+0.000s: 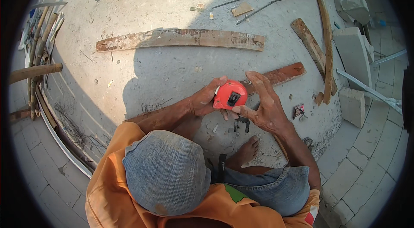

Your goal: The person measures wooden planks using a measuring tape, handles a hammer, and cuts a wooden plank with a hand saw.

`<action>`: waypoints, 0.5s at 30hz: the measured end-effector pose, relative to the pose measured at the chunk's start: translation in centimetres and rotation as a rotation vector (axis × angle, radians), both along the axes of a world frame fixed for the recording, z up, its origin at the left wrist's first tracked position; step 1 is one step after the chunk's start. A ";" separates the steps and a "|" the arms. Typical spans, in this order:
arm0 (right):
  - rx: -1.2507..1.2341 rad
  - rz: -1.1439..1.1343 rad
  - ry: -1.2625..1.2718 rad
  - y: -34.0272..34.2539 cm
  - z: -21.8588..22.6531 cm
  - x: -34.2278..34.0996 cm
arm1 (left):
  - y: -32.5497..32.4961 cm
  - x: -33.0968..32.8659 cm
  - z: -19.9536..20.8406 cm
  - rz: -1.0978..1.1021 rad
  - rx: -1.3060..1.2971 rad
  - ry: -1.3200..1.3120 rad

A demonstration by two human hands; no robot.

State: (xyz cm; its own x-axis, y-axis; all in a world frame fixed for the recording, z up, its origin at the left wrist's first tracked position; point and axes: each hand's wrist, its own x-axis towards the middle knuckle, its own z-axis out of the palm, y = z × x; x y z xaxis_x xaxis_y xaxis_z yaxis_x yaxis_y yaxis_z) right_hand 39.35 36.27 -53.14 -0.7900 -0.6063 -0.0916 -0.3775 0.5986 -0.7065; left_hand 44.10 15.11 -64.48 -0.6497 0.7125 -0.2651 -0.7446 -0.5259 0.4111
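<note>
A red tape measure (pixel 225 102) with a black clip on its face is held up before my knees. My left hand (pixel 203 102) is closed around its left side, thumb on top and fingertips showing beneath. At its right edge is my right hand (pixel 268 114), fingers stretched and apart, the thumb tip against the lower edge of the case. Beneath both hands a reddish-brown wooden board (pixel 284 73) runs diagonally along the ground, its middle hidden by them. A small black object (pixel 244 125), partly covered, lies below the tape measure near my bare foot (pixel 249 149).
A long weathered plank (pixel 185 38) lies crosswise farther out. On the right are two more timbers (pixel 315 49), thin metal rods (pixel 276 1), pale blocks (pixel 352 53) and a small packet (pixel 298 110). Bamboo poles (pixel 39 42) and a metal channel (pixel 64 148) line the left.
</note>
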 end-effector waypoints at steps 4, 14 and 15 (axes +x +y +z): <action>0.086 0.338 0.108 -1.2 -1.5 0.6 | 2.1 0.1 1.0 0.120 -0.210 0.140; 0.074 0.201 0.251 -2.4 -2.1 1.7 | -1.1 2.1 2.0 0.022 -0.120 0.084; 0.049 0.225 0.255 -2.6 -1.7 1.6 | -1.4 2.1 1.6 0.047 -0.140 0.093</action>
State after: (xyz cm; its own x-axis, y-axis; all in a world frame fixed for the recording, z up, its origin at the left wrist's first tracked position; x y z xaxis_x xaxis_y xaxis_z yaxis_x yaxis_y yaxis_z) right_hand 40.92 33.68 -54.83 -0.6383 -0.7676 0.0584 -0.6644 0.5110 -0.5454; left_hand 46.22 13.72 -62.91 -0.7078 0.6410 -0.2968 -0.6759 -0.4923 0.5485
